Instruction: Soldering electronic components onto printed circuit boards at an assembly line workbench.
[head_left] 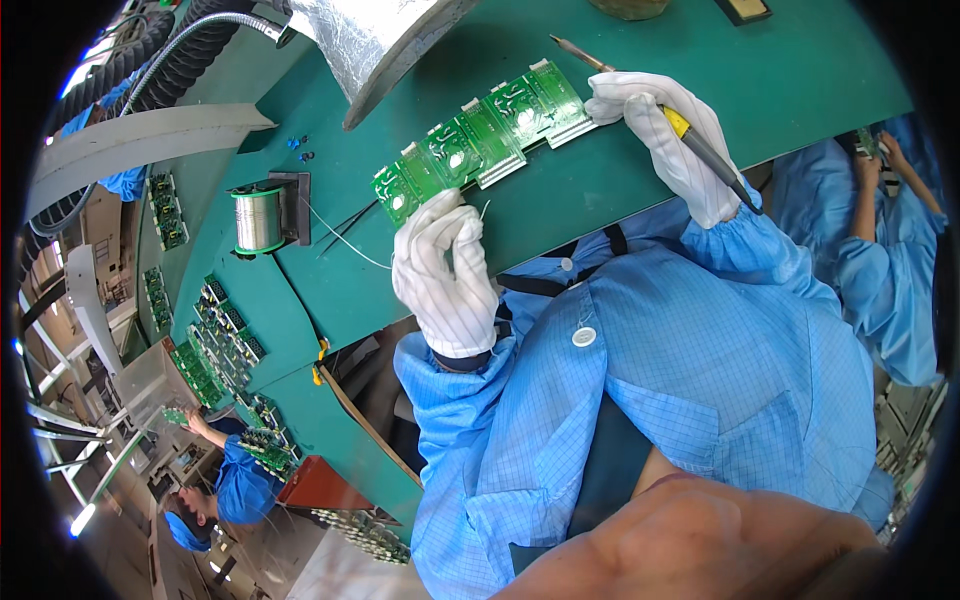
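A long green circuit board panel lies slanted on the green work table, with white connectors along its edges. My left hand, in a white striped glove, is closed on solder wire, whose short end sticks up past the fingers. Its fingertips are at the panel's near left edge. In my gloved right hand is a soldering iron with a yellow and dark grip. The iron's tip points up and left, beyond the panel's far edge. Fingers of that hand meet the panel's right end.
A solder spool stands on a dark holder at the left, near black tweezers. A silvery fume hood hangs over the far side. More circuit boards line the left side. Co-workers in blue sit left and right.
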